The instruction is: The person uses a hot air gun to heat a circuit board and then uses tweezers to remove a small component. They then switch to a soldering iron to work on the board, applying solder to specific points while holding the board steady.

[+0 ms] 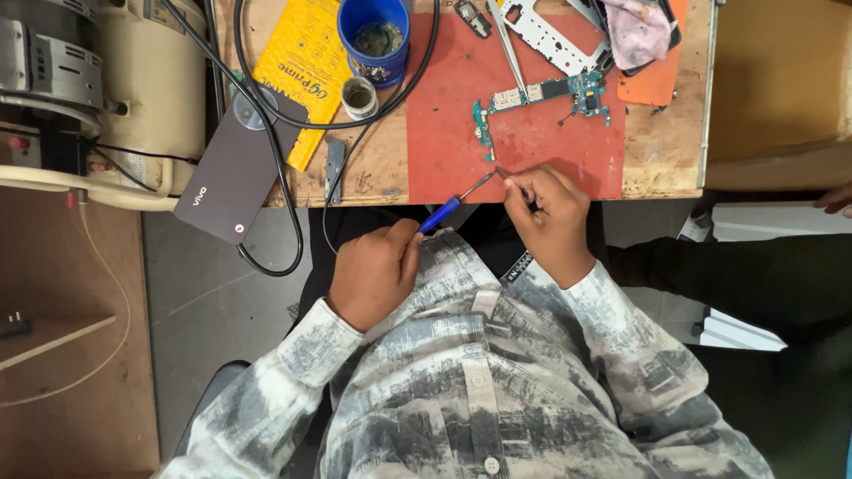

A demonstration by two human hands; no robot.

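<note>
Head view, soldering iron between hands

1. The left hand grips a blue-handled soldering iron, its tip pointing at the right hand's fingertips.
2. The right hand pinches a small dark part, too small to tell, at the near edge of the red mat.
3. A green phone circuit board lies on the mat, tweezers just beyond it.
4. A blue cup, a yellow packet and a grey phone back cover sit to the left on the wooden workbench.
</note>
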